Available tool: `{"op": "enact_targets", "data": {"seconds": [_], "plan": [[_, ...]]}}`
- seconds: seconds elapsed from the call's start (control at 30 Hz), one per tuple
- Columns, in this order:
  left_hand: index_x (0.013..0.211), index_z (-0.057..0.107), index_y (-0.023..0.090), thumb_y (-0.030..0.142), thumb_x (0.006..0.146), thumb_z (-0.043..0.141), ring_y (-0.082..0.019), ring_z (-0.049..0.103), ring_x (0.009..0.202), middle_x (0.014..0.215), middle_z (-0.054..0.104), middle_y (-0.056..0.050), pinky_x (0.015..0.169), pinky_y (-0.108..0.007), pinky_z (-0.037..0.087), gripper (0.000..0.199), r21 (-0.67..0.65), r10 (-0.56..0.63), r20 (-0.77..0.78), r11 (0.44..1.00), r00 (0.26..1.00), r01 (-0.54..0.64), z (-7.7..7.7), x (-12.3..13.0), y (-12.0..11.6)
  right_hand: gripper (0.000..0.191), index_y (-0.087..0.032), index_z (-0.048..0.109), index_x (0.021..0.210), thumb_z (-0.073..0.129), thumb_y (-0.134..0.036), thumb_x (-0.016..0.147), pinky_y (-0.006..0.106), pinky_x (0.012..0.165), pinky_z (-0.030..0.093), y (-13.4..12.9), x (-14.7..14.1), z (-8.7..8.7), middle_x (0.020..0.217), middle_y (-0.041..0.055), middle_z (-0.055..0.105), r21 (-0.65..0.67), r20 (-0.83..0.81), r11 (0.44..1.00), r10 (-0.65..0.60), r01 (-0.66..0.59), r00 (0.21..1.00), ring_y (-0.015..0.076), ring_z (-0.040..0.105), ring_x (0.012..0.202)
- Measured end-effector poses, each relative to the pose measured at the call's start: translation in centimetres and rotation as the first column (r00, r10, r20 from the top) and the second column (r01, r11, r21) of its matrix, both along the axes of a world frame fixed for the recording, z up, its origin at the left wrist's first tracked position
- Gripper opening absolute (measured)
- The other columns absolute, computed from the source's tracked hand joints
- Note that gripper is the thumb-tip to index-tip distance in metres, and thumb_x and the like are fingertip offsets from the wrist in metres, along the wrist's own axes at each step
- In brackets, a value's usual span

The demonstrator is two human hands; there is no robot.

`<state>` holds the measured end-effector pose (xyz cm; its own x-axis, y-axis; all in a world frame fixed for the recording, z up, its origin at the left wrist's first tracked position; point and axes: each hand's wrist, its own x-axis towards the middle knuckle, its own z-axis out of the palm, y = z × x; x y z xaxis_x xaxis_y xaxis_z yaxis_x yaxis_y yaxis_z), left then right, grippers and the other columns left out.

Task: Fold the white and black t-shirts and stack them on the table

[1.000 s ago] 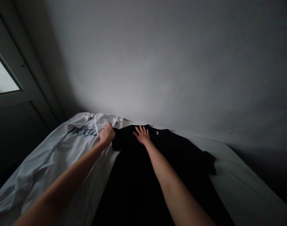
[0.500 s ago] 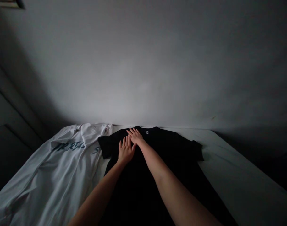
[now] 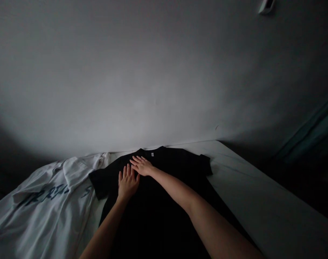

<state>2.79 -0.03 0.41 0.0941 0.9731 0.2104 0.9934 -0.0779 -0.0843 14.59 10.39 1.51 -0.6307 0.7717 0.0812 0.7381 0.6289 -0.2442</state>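
A black short-sleeved T-shirt (image 3: 164, 201) lies spread flat, its collar toward the wall and a small white label showing at the neck. On its upper left chest my left hand (image 3: 128, 182) rests palm down, fingers spread. Just beyond it, my right hand (image 3: 142, 166) also lies flat on the cloth, fingers stretched toward the left shoulder. The two hands are close together near the fingertips. Neither hand grips the fabric. The shirt's lower part runs out of the bottom of the view, partly hidden by my forearms.
A white garment (image 3: 56, 212) with dark lettering lies crumpled to the left, next to the black sleeve. The pale tabletop (image 3: 241, 187) shows at right, its edge slanting down. Behind stands a grey wall (image 3: 153, 90); dark teal cloth (image 3: 312, 133) shows at far right.
The view has turned to the right, so shirt and garment sit further left in the picture. My right hand has shifted slightly down the shirt from the collar; both hands stay flat.
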Motion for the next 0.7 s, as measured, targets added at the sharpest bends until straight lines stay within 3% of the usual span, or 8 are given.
{"op": "enact_targets", "data": {"seconds": [0.1,0.2,0.3,0.37,0.47,0.5,0.57,0.7], "plan": [[0.151,0.039,0.004,0.039,0.099,0.031,-0.034,0.027,0.148,0.158,0.029,-0.021,0.119,-0.052,0.024,0.062,-0.006,0.021,0.01,1.0,1.0,-0.021,0.3,0.1,-0.1,0.055,-0.026,0.033,0.156,0.027,-0.045,0.104,0.044,0.124,0.013,1.3,0.9,0.8,0.165,0.0028,0.019,-0.014,0.031,0.994,-0.105,0.105,0.994,0.0232,0.016,0.152],[0.151,0.041,0.01,0.038,0.099,0.032,-0.033,0.028,0.148,0.158,0.032,-0.018,0.118,-0.053,0.025,0.059,-0.014,0.0,0.026,1.0,1.0,0.001,0.5,0.0,-0.1,0.059,-0.019,0.033,0.156,0.033,-0.046,0.103,0.046,0.124,0.01,2.3,-0.1,2.1,0.164,0.0058,0.018,-0.053,0.074,0.984,-0.165,0.169,0.983,0.0257,0.014,0.152],[0.151,0.041,0.012,0.037,0.1,0.033,-0.033,0.028,0.148,0.158,0.033,-0.017,0.118,-0.052,0.026,0.058,-0.033,0.013,-0.007,0.999,1.0,-0.013,0.8,0.1,-0.2,0.065,-0.01,0.032,0.155,0.037,-0.048,0.102,0.044,0.125,0.006,0.9,-0.7,2.0,0.164,0.0119,0.013,0.027,-0.023,0.986,-0.164,0.165,0.986,0.0255,0.012,0.153],[0.152,0.039,0.012,0.038,0.1,0.034,-0.032,0.029,0.148,0.159,0.032,-0.018,0.118,-0.05,0.026,0.059,-0.043,0.039,-0.033,0.998,0.999,-0.04,1.2,0.4,-0.3,0.067,-0.01,0.029,0.156,0.034,-0.05,0.102,0.041,0.125,0.009,-0.8,0.9,1.2,0.165,0.0115,0.012,0.081,-0.089,0.991,-0.1,0.107,0.991,0.023,0.011,0.153],[0.154,0.037,0.017,0.041,0.1,0.036,-0.036,0.034,0.146,0.157,0.035,-0.021,0.114,-0.052,0.032,0.059,-0.08,0.056,-0.068,0.995,0.996,-0.061,2.4,1.2,-0.2,0.063,-0.022,0.026,0.158,0.031,-0.051,0.103,0.041,0.124,0.011,-2.5,7.5,0.3,0.165,0.0049,0.014,-0.003,-0.011,1.0,0.022,-0.022,1.0,0.0209,0.014,0.153],[0.153,0.038,0.019,0.044,0.1,0.037,-0.038,0.036,0.144,0.156,0.037,-0.023,0.11,-0.053,0.036,0.059,-0.106,0.061,-0.083,0.992,0.995,-0.069,3.0,1.5,0.0,0.06,-0.026,0.027,0.157,0.031,-0.051,0.103,0.043,0.124,0.01,-2.6,10.4,0.3,0.166,0.0028,0.014,-0.025,0.026,1.0,-0.009,0.009,1.0,0.0217,0.013,0.153],[0.152,0.041,0.019,0.051,0.099,0.038,-0.042,0.045,0.136,0.151,0.042,-0.027,0.099,-0.052,0.045,0.062,-0.175,0.074,-0.115,0.98,0.991,-0.094,4.4,2.0,0.6,0.06,-0.026,0.027,0.157,0.032,-0.05,0.103,0.044,0.124,0.009,-2.2,16.3,0.7,0.166,0.0041,0.013,-0.061,0.091,0.978,-0.192,0.198,0.977,0.0237,0.011,0.153],[0.136,0.059,0.014,0.056,0.096,0.04,-0.04,0.065,0.111,0.126,0.064,-0.028,0.085,-0.046,0.051,0.061,-0.341,0.071,-0.126,0.934,0.99,-0.11,7.2,3.5,3.1,0.067,-0.016,0.027,0.158,0.032,-0.053,0.101,0.049,0.123,0.01,-1.2,23.6,1.7,0.165,0.0109,0.015,-0.05,0.147,0.818,-0.562,0.574,0.814,0.0293,0.011,0.153]]}}
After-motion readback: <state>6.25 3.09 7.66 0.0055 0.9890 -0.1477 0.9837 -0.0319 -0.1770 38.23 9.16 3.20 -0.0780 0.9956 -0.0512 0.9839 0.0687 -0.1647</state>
